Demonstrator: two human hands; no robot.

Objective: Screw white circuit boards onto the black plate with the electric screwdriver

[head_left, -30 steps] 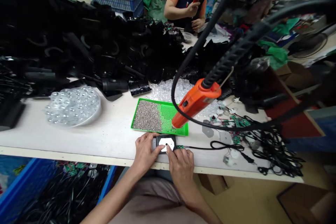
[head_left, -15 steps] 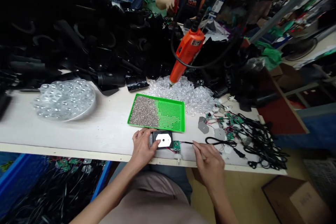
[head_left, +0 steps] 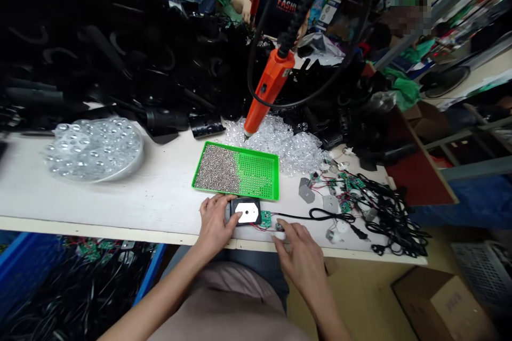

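Observation:
A black plastic housing (head_left: 228, 212) lies at the table's front edge with a white plate (head_left: 240, 214) on it that has a dark central hole. My left hand (head_left: 216, 222) is closed on the housing's left side, thumb on the plate. Beside its right end is a green circuit board (head_left: 265, 218) with red wires and a black cable (head_left: 296, 216) running right. My right hand (head_left: 301, 250) has thumb and index finger around a small pale wired part (head_left: 279, 228) just right of the board.
A green tray (head_left: 262, 173) of small screws sits behind the housing. An orange electric screwdriver (head_left: 269, 85) hangs above clear lenses (head_left: 292, 146). More lenses fill a bowl (head_left: 138, 157) at left. Boards and black cords (head_left: 394, 224) lie right. Another person (head_left: 276, 0) works opposite.
My right hand has let go of the black cable and moved left and down to the small wired part. The left hand keeps its hold. The hanging screwdriver appears shifted left.

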